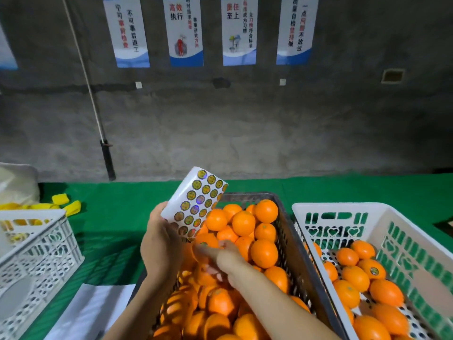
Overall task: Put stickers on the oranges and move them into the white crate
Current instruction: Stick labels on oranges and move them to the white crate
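My left hand [160, 244] grips the lower end of a white sticker sheet [195, 200] covered with several round gold stickers, held up over the dark crate [291, 241] full of oranges. My right hand [221, 260], blurred, reaches across the pile with a finger stretched onto an orange [204, 245] just under the sheet; whether its other fingers hold anything I cannot tell. To the right, the white crate [343, 209] holds several oranges, one orange with a sticker [372, 268] facing up.
A second white crate [36, 246] stands at the left on the green table cover [110, 229]. Yellow pieces [66, 204] and a plastic bag [17, 182] lie behind it. White paper [93, 307] lies near the front. A concrete wall with posters is behind.
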Available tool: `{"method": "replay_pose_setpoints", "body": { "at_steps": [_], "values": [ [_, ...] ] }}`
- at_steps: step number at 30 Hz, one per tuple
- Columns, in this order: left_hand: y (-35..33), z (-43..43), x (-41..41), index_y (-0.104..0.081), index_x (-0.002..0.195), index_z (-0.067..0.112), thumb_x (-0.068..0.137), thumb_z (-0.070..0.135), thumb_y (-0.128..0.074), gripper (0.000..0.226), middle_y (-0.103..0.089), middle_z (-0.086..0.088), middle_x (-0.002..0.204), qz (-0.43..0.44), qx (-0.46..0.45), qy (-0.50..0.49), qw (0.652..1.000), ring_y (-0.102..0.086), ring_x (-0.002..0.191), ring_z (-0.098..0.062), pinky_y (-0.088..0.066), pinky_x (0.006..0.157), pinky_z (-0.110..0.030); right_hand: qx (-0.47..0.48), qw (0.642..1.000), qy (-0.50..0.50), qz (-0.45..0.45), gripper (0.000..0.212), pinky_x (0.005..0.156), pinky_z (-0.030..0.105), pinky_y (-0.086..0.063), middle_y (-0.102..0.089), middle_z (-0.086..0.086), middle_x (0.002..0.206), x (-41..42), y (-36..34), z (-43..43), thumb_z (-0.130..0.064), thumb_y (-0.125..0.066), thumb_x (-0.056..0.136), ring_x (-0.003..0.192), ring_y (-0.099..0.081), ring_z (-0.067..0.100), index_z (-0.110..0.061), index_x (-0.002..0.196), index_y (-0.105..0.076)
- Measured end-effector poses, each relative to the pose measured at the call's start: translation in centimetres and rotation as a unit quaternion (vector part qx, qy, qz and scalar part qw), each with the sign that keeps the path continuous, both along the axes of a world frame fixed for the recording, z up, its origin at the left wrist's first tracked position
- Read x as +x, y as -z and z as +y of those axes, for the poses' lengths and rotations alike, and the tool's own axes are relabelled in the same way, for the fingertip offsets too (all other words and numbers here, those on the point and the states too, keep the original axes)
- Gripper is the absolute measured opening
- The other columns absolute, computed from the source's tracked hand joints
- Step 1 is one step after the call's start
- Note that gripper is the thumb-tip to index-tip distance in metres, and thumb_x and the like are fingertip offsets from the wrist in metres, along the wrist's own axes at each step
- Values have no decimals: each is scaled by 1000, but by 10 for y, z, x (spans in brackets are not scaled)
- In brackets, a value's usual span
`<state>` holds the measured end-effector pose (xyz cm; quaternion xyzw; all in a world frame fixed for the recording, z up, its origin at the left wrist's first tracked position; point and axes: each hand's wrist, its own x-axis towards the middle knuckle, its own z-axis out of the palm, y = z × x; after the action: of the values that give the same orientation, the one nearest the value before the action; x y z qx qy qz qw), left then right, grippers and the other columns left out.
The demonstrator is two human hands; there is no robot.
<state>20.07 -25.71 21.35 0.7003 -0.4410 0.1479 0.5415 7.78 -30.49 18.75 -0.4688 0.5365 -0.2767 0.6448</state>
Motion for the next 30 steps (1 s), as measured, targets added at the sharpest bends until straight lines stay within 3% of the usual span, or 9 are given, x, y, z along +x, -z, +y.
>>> {"method": "replay_pose_setpoints", "body": {
  "at_steps": [3,8,11,15,20,24,27,28,30],
  "values": [
    [2,-1,0,-43,126,30,90,37,-19,43,-69,-17,104,48,6,-15,999,-66,83,-42,-38,66,-34,-25,974,195,-115,71,52,29,-48,-64,15,116,-16,-13,-13,-44,-73,87,75,-61,24,-15,137,-32],
    [12,-5,-11,-44,132,23,100,29,-28,36,-72,-18,97,27,94,29,995,-67,81,-39,-43,63,-37,2,849,458,-264,74,72,44,-58,-62,21,116,-50,-32,-38,-64,-56,90,91,-68,34,-10,132,-27],
    [16,-7,-15,-43,133,24,103,20,-35,32,-72,-16,97,24,141,60,988,-69,83,-37,-54,71,-44,0,809,494,-318,61,64,39,-55,-64,15,108,-65,-36,-40,-69,-47,92,83,-71,33,-17,119,-27],
    [16,-7,-18,-45,132,24,103,20,-33,32,-73,-12,94,24,156,75,985,-68,80,-34,-54,69,-43,27,775,487,-402,70,63,34,-54,-66,9,114,-68,-39,-40,-74,-37,92,79,-74,31,-15,129,-33],
    [16,-7,-19,-45,131,26,103,21,-30,32,-72,-9,88,22,154,75,985,-67,72,-31,-52,64,-38,1,775,472,-420,61,64,32,-52,-64,-3,99,-70,-42,-32,-73,-35,93,82,-75,25,-19,119,-49],
    [17,-7,-21,-46,127,32,102,23,-31,31,-68,1,76,55,158,106,980,-67,62,-19,-54,58,-38,-113,851,409,-310,41,50,29,-41,-60,0,76,-63,-42,-30,-40,-42,102,62,-62,19,0,108,-50],
    [16,-6,-23,-50,108,48,99,19,-35,34,-72,1,82,151,153,191,958,-72,66,-17,-59,62,-46,-262,925,261,-88,15,55,34,-48,-63,-4,72,-53,-36,-23,-22,-49,96,62,-56,12,-16,107,-59],
    [14,-5,-25,-54,101,49,97,16,-36,38,-73,-1,81,190,143,219,946,-73,67,-18,-61,62,-47,-344,918,200,-6,13,62,36,-51,-64,-6,80,-50,-32,-20,-22,-52,95,70,-58,10,-21,105,-60],
    [11,-4,-26,-60,96,45,92,9,-38,43,-75,-8,81,273,115,269,917,-74,70,-26,-61,64,-51,-515,843,87,131,9,78,31,-49,-63,-9,94,-46,-22,-15,-22,-55,94,89,-56,10,-23,98,-63]
  ]
}}
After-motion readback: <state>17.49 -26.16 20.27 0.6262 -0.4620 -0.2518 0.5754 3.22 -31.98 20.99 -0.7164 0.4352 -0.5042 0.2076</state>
